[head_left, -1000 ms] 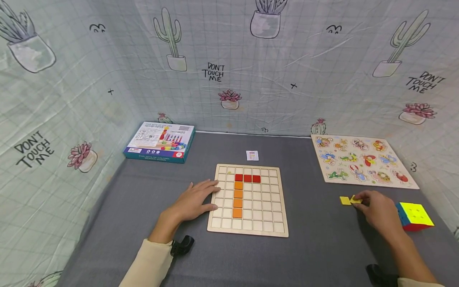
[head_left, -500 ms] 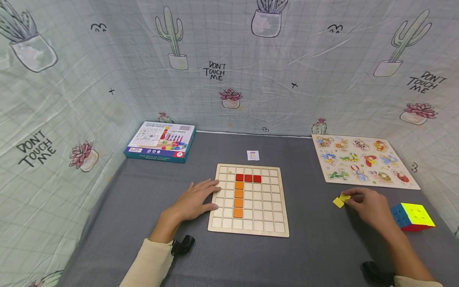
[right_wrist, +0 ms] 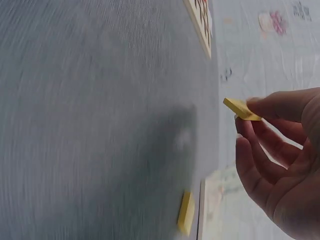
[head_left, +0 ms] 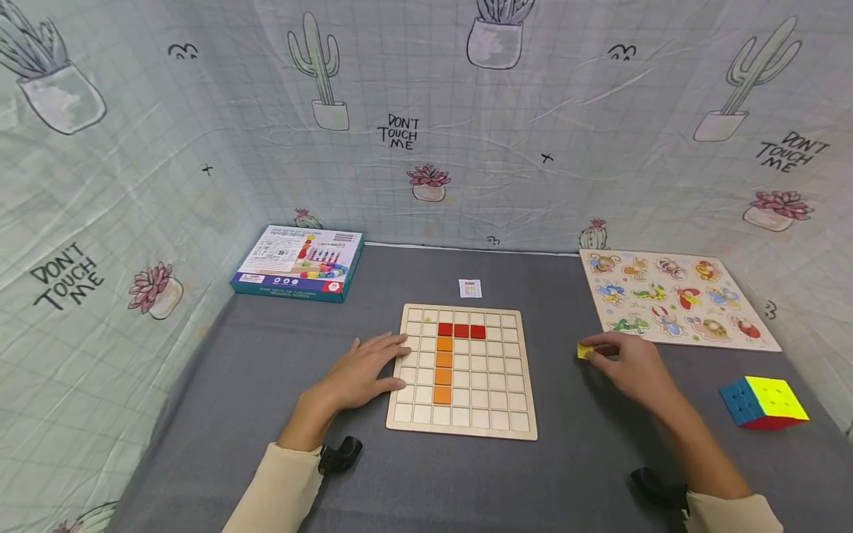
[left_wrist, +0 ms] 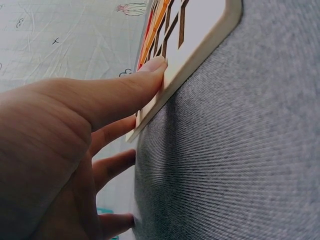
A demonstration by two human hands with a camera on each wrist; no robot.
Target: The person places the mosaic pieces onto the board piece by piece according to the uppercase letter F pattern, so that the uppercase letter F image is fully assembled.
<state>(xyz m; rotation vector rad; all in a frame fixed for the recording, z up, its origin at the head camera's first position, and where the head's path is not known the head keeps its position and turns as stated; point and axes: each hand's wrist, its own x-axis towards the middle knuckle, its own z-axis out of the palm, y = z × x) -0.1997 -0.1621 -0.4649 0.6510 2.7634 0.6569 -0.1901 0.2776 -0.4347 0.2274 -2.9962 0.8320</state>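
In the head view, a pale wooden grid board point(head_left: 494, 374) bears a row of red square tiles point(head_left: 461, 332) and a column of orange square tiles point(head_left: 443, 368) below its left end. My left hand point(head_left: 360, 374) rests at the board's left edge, fingers spread, its thumb point(left_wrist: 122, 92) on the rim in the left wrist view. To the right of the board, my right hand point(head_left: 631, 366) pinches a yellow square tile point(right_wrist: 240, 109) between thumb and fingertips. A second yellow tile point(right_wrist: 186, 212) lies on the cloth in the right wrist view; the hand hides it from the head view.
A small printed card point(head_left: 469, 289) lies behind the board. A boxed set point(head_left: 298, 265) sits at the back left, an insect puzzle board point(head_left: 680, 300) at the back right. Near the right edge stands a puzzle cube point(head_left: 765, 403). Patterned cloth walls point(head_left: 493, 185) enclose the grey table.
My right hand has pinched one yellow tile, drawn it left from beside the other, and carried it toward the grid board. My left hand has stayed at the board's edge.
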